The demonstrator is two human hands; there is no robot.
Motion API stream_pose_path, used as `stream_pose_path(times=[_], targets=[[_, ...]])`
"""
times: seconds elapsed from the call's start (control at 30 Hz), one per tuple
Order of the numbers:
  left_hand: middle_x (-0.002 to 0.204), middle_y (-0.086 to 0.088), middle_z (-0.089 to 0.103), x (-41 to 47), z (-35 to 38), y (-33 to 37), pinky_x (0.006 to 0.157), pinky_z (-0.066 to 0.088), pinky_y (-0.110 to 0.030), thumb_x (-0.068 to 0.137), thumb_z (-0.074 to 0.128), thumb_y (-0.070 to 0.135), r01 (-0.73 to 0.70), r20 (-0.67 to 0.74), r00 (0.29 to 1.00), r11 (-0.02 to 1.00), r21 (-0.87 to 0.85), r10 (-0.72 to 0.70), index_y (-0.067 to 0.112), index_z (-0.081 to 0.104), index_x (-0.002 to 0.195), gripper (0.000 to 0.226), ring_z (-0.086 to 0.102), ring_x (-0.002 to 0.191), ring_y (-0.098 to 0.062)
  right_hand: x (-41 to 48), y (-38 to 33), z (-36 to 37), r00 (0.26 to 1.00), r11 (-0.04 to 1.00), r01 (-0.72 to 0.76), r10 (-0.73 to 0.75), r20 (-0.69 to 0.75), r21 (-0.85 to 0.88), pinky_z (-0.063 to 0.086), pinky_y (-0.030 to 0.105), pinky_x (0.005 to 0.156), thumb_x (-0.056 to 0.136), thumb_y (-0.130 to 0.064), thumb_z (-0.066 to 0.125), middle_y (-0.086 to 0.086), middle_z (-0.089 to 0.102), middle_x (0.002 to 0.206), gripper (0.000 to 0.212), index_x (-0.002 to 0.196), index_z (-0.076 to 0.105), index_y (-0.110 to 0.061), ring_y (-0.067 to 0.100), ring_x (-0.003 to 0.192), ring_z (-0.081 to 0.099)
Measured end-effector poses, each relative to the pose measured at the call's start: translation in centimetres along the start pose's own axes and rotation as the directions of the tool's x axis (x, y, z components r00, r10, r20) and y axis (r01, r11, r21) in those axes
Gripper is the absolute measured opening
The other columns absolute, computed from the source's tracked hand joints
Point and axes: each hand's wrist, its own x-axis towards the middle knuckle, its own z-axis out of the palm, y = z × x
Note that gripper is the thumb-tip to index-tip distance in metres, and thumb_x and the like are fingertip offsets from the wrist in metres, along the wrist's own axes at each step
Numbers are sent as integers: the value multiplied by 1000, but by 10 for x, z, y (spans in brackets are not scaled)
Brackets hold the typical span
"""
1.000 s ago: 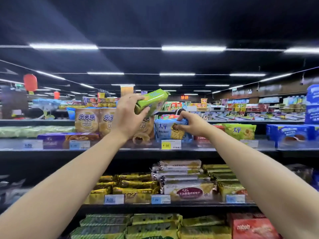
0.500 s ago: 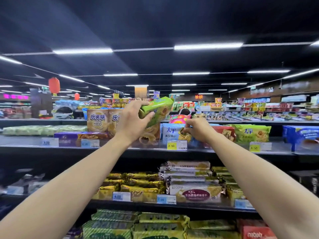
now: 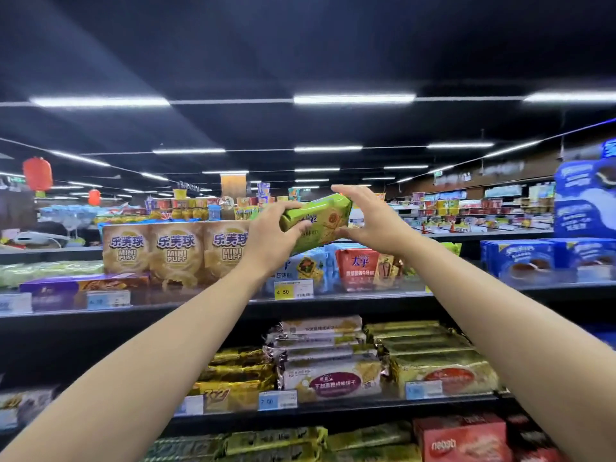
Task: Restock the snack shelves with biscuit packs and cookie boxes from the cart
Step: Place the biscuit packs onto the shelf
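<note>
Above the front edge of the top shelf (image 3: 186, 303), near its middle, the left hand (image 3: 271, 240) grips the tilted green biscuit pack (image 3: 320, 218) and covers its left end, while the right hand (image 3: 375, 225) is spread, fingers extended, at the pack's right end, contact unclear.

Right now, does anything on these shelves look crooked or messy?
Only the green biscuit pack is tilted, because the left hand grips it in the air, with the right hand at its other end. Nothing looks spilled or torn.
</note>
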Motion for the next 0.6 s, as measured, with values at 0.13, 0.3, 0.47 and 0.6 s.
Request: stream_pose_path(times=[0.13, 0.3, 0.47, 0.6], targets=[[101, 14, 63, 6, 46, 28, 90, 53, -40, 88, 76, 30, -40, 47, 998, 993, -115, 46, 26, 66, 115, 29, 58, 96, -11, -14, 11, -29, 999, 972, 30, -22, 34, -233, 39, 43, 109, 85, -29, 77, -5, 47, 146, 63, 142, 50, -30, 22, 131, 43], [106, 10, 63, 13, 103, 54, 92, 52, -34, 86, 78, 30, -76, 104, 989, 971, -225, 102, 23, 67, 120, 36, 59, 99, -11, -40, 52, -73, 995, 971, -86, 95, 31, -222, 44, 41, 102, 88, -18, 73, -2, 59, 127, 48, 133, 59, -27, 20, 117, 51], [130, -3, 62, 18, 149, 62, 102, 42, -29, 94, 69, 30, -188, 185, 962, 978, -91, 202, 17, 56, 138, 48, 56, 119, -18, -71, 103, -95, 980, 941, -197, 191, -49, -274, 42, 38, 104, 88, -15, 74, 2, 60, 126, 42, 128, 63, -22, 24, 118, 52], [143, -5, 54, 13, 169, 39, 107, 42, -44, 101, 53, 28, -318, 365, 916, 861, 397, 170, 18, 47, 146, 47, 48, 130, -27, -92, 137, -99, 948, 908, -314, 318, -33, -277, 44, 45, 106, 87, -21, 75, 5, 61, 128, 43, 129, 62, -19, 26, 118, 55]])
